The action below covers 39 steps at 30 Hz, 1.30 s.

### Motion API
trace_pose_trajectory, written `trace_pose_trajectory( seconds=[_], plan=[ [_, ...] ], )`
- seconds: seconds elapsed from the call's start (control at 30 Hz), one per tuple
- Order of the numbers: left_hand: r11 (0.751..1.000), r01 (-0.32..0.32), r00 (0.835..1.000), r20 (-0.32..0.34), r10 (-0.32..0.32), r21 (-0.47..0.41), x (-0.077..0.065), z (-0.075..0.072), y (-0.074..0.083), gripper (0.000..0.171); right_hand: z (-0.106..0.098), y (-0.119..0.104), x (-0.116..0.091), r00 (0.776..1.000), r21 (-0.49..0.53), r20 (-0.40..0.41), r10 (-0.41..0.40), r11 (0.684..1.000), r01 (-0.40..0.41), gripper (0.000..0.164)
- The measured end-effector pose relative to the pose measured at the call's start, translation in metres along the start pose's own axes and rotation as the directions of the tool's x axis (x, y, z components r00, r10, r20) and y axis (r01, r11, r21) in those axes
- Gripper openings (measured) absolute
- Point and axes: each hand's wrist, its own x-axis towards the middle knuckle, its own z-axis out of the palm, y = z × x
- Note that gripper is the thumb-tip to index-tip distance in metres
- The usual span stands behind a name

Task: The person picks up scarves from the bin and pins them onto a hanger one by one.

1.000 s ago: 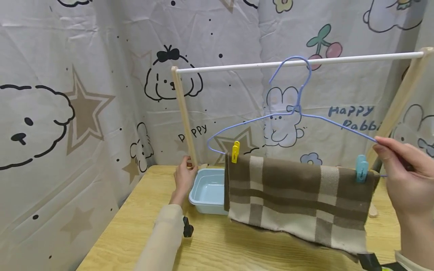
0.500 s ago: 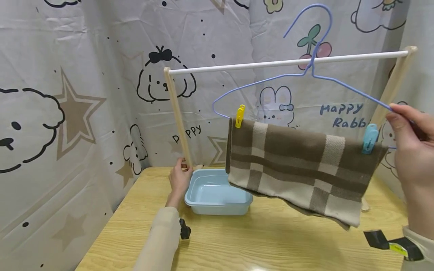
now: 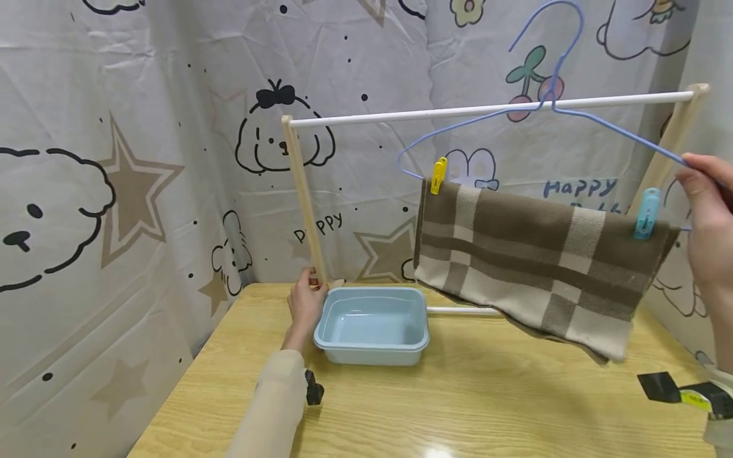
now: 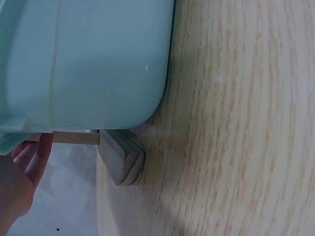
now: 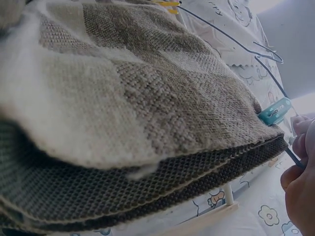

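My right hand (image 3: 710,222) pinches the right end of a blue wire hanger (image 3: 561,60), holding it up before a drying rack. A folded brown-and-cream plaid cloth (image 3: 515,248) drapes over the hanger's lower bar. A yellow clothespin (image 3: 439,176) clips its left end, a blue clothespin (image 3: 647,214) its right. The hanger's hook rises above the rack's white rail (image 3: 366,117). At the back left, my left hand (image 3: 306,302) grips the foot of the rack's wooden left post (image 3: 303,191). In the left wrist view its fingers (image 4: 40,157) curl at the post, partly hidden by a basin.
The light-blue basin (image 3: 372,355) stands on the wooden table (image 3: 401,413), right beside my left hand. A low white bar (image 3: 460,310) runs behind it. The rack's right post (image 3: 676,140) is partly behind the hanger. A printed curtain (image 3: 172,76) surrounds the table.
My right hand has raised the hanger with its cloth and moved it right, so the hook now stands above the rail and the basin shows fully. The left hand stays at the post.
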Motion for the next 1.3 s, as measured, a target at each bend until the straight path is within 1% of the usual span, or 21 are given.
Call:
trace_pose_trajectory(
  seconds=[0.23,0.33,0.4,0.47,0.57,0.7,0.8,0.87,0.97,1.03,1.1,1.13,1.3],
  plan=[
    [1.0,0.004,1.0,0.011,-0.004,-0.003,-0.002,0.0,-0.001,0.03,0.003,0.009,0.003,0.999,-0.012,0.005,0.037,0.999,-0.037,0.023],
    [1.0,0.007,1.0,0.013,-0.007,-0.001,-0.002,-0.001,-0.001,0.031,0.005,0.013,0.004,0.999,0.037,0.005,0.036,0.999,-0.037,0.023],
    [1.0,0.007,1.0,0.01,-0.007,0.002,-0.001,0.0,-0.001,0.03,0.006,0.016,0.004,0.999,0.045,0.003,0.034,0.998,-0.035,0.023],
    [1.0,0.007,1.0,0.012,-0.007,0.002,-0.002,-0.001,-0.001,0.03,0.006,0.019,0.004,0.999,0.034,0.001,0.038,0.999,-0.038,0.023],
    [1.0,0.009,1.0,0.011,-0.01,0.004,-0.002,-0.001,-0.001,0.03,0.006,0.024,0.002,0.999,-0.011,0.0,0.04,0.999,-0.04,0.023],
    [1.0,0.015,1.0,0.013,-0.015,0.002,-0.001,0.0,-0.002,0.03,0.007,0.031,-0.001,0.998,-0.032,0.007,0.07,0.997,-0.07,0.024],
    [1.0,0.014,1.0,0.011,-0.014,-0.001,-0.001,0.001,-0.002,0.03,0.006,0.037,-0.006,0.995,-0.069,0.025,0.101,0.993,-0.099,0.025],
    [1.0,0.015,1.0,0.013,-0.015,-0.002,-0.001,0.001,-0.001,0.031,0.005,0.041,-0.009,0.995,-0.09,0.028,0.098,0.991,-0.095,0.026],
    [1.0,0.024,1.0,0.017,-0.023,-0.002,-0.001,0.002,0.0,0.031,0.005,0.045,-0.014,0.997,-0.141,0.032,0.069,0.988,-0.064,0.028],
    [1.0,0.028,0.999,0.017,-0.028,0.001,-0.001,0.001,0.001,0.031,0.006,0.047,-0.019,0.998,-0.15,0.026,0.051,0.988,-0.047,0.028],
    [1.0,0.028,1.0,0.012,-0.028,0.001,-0.001,0.001,0.001,0.031,0.007,0.049,-0.024,0.999,-0.144,0.031,0.032,0.989,-0.027,0.027],
    [1.0,0.026,1.0,0.01,-0.026,0.001,-0.001,0.0,0.002,0.031,0.007,0.05,-0.026,0.999,-0.146,0.036,0.035,0.989,-0.029,0.027],
    [1.0,0.02,1.0,0.011,-0.02,0.005,0.0,-0.002,0.003,0.03,0.011,0.057,-0.037,0.998,-0.076,0.054,-0.018,0.997,0.022,0.023]
  ],
)
